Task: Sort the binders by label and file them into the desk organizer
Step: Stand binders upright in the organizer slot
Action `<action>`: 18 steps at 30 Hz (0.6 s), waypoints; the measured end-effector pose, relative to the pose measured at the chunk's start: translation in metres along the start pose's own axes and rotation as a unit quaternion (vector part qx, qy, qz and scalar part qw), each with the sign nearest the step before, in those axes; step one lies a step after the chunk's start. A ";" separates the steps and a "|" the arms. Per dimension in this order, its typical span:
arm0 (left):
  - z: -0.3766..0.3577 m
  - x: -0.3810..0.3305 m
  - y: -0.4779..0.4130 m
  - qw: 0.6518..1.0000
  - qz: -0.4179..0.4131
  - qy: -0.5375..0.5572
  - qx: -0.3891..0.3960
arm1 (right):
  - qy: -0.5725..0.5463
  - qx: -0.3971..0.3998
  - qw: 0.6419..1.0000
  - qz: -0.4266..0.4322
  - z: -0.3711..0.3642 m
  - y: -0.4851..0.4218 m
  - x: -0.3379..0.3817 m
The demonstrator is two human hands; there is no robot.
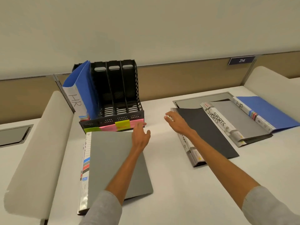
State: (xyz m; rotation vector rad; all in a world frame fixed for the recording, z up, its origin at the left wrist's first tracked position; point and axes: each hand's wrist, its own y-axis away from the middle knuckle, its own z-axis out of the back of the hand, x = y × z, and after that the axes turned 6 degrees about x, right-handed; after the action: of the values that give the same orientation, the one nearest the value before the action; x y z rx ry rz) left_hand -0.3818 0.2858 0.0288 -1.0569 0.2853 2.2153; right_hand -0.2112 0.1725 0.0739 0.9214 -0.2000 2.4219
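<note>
Lying flat on the near left of the bench [162, 184] is a grey binder [113, 163], spine to the left; I cannot read its label. The left grip [140, 135] is released, the fingers straight and relaxed over the far right corner of this binder, pointing to the organizer. I cannot tell whether it touches the cover.

To the right, the right grip [176, 121] is also released, with the fingers spread at the far left corner of a black binder [206, 132] that lies flat. It grasps nothing. The label on the spine of this binder is too small to read.

Farther right, a stack of grey binders marked SPORTS [235, 117] partly covers the black one, and a blue binder marked HR [272, 111] lies beside the stack, at the far right.

At the far left stands the black desk organizer [105, 122], with coloured sticky notes [122, 125] on its front edge. Only one binder is filed: a blue HR binder [81, 88] stands in the leftmost slot. The other three visible slots hold no binder.

In my judgement the task is at an early stage: one binder is placed, and at least five are left on the bench to be sorted and filed.
</note>
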 end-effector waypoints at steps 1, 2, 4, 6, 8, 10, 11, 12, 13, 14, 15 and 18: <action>-0.009 -0.007 0.000 1.000 -0.008 0.006 0.006 | 0.000 -0.003 1.000 -0.007 0.006 0.002 -0.013; -0.018 -0.013 -0.001 1.000 -0.013 0.008 0.013 | 0.001 -0.006 1.000 -0.012 0.013 0.004 -0.026; -0.034 -0.026 -0.004 0.999 -0.019 0.006 0.028 | 0.005 -0.012 1.000 -0.018 0.025 0.006 -0.052; -0.052 -0.039 -0.010 0.999 -0.024 0.008 0.033 | 0.010 -0.017 0.999 -0.028 0.040 0.010 -0.077; -0.069 -0.058 -0.013 0.999 -0.025 0.010 0.033 | 0.007 -0.026 0.999 -0.038 0.057 0.014 -0.101; -0.091 -0.077 -0.016 0.999 -0.028 0.010 0.033 | -0.001 -0.040 0.998 -0.050 0.075 0.016 -0.126; -0.103 -0.087 -0.017 0.999 -0.025 0.012 0.034 | -0.004 -0.045 0.998 -0.054 0.084 0.017 -0.138; -0.117 -0.097 -0.018 0.999 -0.021 0.016 0.036 | -0.007 -0.050 0.997 -0.058 0.094 0.018 -0.151; -0.131 -0.108 -0.020 0.999 -0.016 0.021 0.040 | -0.009 -0.057 0.997 -0.061 0.104 0.019 -0.165; -0.145 -0.119 -0.021 0.999 -0.012 0.024 0.043 | -0.010 -0.062 0.996 -0.066 0.114 0.021 -0.179; -0.161 -0.131 -0.023 0.999 -0.012 0.025 0.041 | -0.014 -0.070 0.995 -0.071 0.125 0.023 -0.193; -0.207 -0.169 -0.030 0.999 -0.031 0.017 0.032 | -0.029 -0.077 0.993 -0.087 0.158 0.028 -0.239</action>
State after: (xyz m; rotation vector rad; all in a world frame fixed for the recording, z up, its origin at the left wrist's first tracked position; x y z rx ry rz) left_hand -0.1584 0.1361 0.0240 -1.0569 0.3309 2.1206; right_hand 0.0135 -0.0038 0.0381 0.9008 -0.3094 2.1896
